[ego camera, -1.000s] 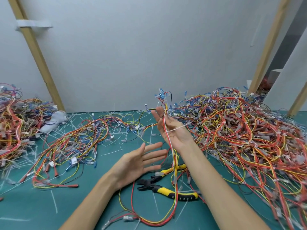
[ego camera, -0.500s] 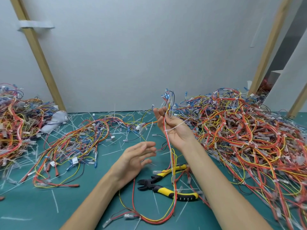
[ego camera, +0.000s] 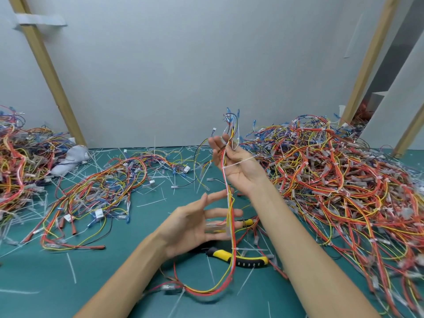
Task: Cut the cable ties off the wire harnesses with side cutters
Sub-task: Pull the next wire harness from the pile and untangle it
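1. Nearest to me, the wire harness (ego camera: 226, 182) is a thin bundle of red, yellow and white wires. Its lower end loops on the green mat (ego camera: 114, 283), between the two forearms.
2. Its long axis runs nearly upright from that loop to the raised right hand, and blue terminals fan out above the fingers.
3. The left hand (ego camera: 195, 228) hovers palm-up with its fingers spread and holds nothing. The harness hangs across its fingertips, and I cannot tell whether they touch.
4. The side cutters (ego camera: 241, 259), with yellow-and-black handles, lie on the mat under the left hand, partly hidden by it and crossed by the harness.
5. The right hand (ego camera: 236, 166) pinches the upper harness between curled fingers and thumb. A white cable tie (ego camera: 236, 165) circles the bundle at the palm, its tail pointing right.
6. Cut tie offcuts (ego camera: 151, 203) litter the mat. A loose heap of harnesses (ego camera: 110, 180) lies to the left, a large pile (ego camera: 332, 180) to the right and another pile (ego camera: 13, 157) at the far left edge.
7. Farthest away, a grey cloth (ego camera: 68, 161) lies at the foot of a slanted wooden post (ego camera: 52, 76) against the white wall (ego camera: 183, 65).
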